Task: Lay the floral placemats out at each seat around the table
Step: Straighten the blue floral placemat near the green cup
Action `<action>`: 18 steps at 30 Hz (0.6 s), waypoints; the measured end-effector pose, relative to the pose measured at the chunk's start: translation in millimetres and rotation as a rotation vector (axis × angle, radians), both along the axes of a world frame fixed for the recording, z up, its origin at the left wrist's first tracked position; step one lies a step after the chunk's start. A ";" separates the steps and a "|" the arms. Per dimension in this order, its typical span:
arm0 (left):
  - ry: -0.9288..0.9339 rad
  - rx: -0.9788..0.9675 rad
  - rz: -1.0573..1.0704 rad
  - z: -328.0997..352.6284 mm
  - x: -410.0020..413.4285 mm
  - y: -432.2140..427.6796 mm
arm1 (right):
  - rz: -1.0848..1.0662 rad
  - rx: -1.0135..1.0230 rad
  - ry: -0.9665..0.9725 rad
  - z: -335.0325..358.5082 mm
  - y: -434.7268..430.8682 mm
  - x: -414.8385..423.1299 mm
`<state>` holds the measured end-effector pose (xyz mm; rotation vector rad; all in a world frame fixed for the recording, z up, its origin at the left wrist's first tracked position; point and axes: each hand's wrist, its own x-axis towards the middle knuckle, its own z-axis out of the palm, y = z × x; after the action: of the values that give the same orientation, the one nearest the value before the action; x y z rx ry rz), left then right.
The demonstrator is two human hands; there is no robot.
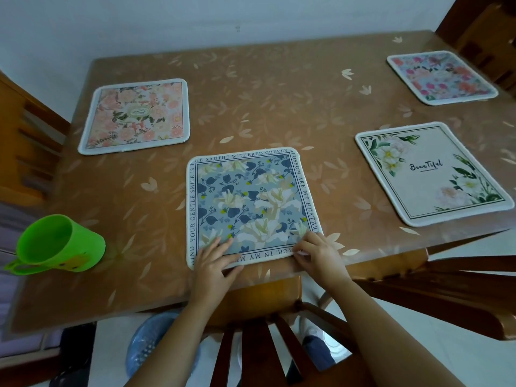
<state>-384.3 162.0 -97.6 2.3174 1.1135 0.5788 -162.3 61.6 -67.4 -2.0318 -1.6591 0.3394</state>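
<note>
A blue floral placemat (248,202) with a lettered border lies at the table's near edge. My left hand (215,261) rests flat on its near left corner, fingers spread. My right hand (315,252) pinches its near right corner. A peach floral placemat (136,115) lies at the left seat. A cream placemat printed "Beautiful" (430,171) lies at the right. A pink and red floral placemat (441,76) lies at the far right corner.
The brown table (279,101) has a leaf-patterned cover. A green plastic cup (58,245) lies on its side near the front left. Wooden chairs stand at the left (25,141), right (485,32) and directly below me (265,331). A blue basket (156,344) sits on the floor.
</note>
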 end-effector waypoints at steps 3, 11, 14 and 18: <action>0.021 -0.016 0.043 -1.1 -4.3 0.4 | -0.033 0.027 0.018 2.6 3.1 3.7; 0.058 -0.036 0.051 2.3 -3.8 0.6 | -0.055 -0.091 0.027 3.1 2.3 5.4; 0.041 -0.026 0.052 3.4 -3.0 -0.2 | -0.058 -0.120 0.027 3.0 3.2 5.0; 0.011 -0.071 0.055 2.8 -3.9 -1.6 | -0.072 -0.138 0.035 0.9 3.0 4.5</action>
<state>-388.2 160.4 -94.9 2.2387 1.1864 0.5389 -157.8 64.6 -66.6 -2.1668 -1.5767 0.4729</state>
